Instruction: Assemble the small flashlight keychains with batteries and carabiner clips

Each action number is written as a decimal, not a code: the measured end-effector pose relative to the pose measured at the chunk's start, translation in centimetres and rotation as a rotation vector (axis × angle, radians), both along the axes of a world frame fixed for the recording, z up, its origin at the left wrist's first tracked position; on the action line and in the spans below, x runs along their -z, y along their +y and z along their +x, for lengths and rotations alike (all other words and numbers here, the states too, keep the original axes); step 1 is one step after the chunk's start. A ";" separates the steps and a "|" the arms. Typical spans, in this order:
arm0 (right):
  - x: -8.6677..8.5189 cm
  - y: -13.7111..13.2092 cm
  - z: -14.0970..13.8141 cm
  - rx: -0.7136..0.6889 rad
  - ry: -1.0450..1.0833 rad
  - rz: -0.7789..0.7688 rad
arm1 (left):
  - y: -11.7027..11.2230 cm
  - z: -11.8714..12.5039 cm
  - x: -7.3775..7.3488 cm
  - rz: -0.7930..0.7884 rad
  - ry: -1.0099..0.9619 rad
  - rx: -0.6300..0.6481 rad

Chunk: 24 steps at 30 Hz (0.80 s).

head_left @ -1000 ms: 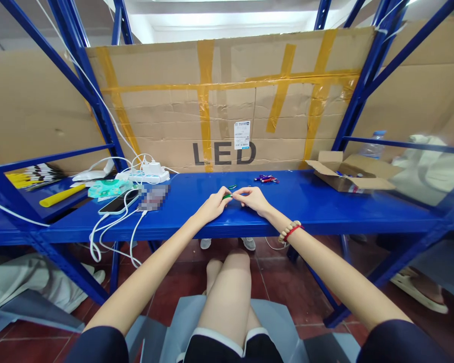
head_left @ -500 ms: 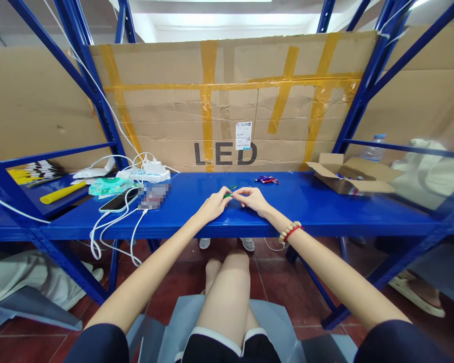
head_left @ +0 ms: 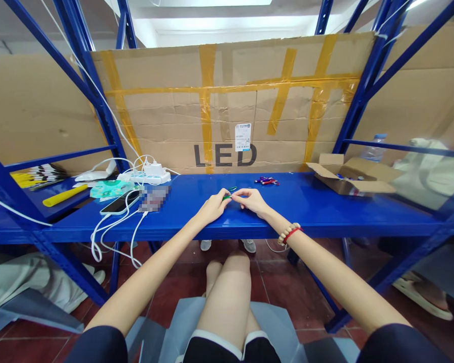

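My left hand (head_left: 215, 206) is closed in a pinch on a small green piece (head_left: 226, 197), whose kind is too small to make out. Close beside it, my right hand (head_left: 252, 200) is also pinched, its fingertips meeting the left ones at the green piece. Whatever lies between the right fingertips is hidden. Just beyond the hands, another small green piece (head_left: 232, 188) lies on the blue table (head_left: 306, 206). A little pile of purple and red metallic pieces (head_left: 267, 180) sits farther back to the right.
An open cardboard box (head_left: 357, 176) with small items stands at the right. On the left are a phone (head_left: 120, 202), white cables, a power strip (head_left: 151, 174), a teal packet (head_left: 111, 188) and a yellow tube (head_left: 65, 195). A tall cardboard panel (head_left: 155, 121) closes the back.
Both hands stay together in nearly the same place, with slight finger movement around the green piece. The view has tilted a little.
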State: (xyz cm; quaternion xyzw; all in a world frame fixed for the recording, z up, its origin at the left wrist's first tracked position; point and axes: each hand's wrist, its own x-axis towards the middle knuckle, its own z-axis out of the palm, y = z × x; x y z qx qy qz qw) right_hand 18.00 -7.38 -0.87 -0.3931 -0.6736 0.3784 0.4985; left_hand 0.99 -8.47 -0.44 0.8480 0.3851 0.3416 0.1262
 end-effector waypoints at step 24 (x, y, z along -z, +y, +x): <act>0.1 0.2 0.0 -0.030 0.023 0.000 | -0.2 0.1 -0.1 -0.004 0.011 -0.010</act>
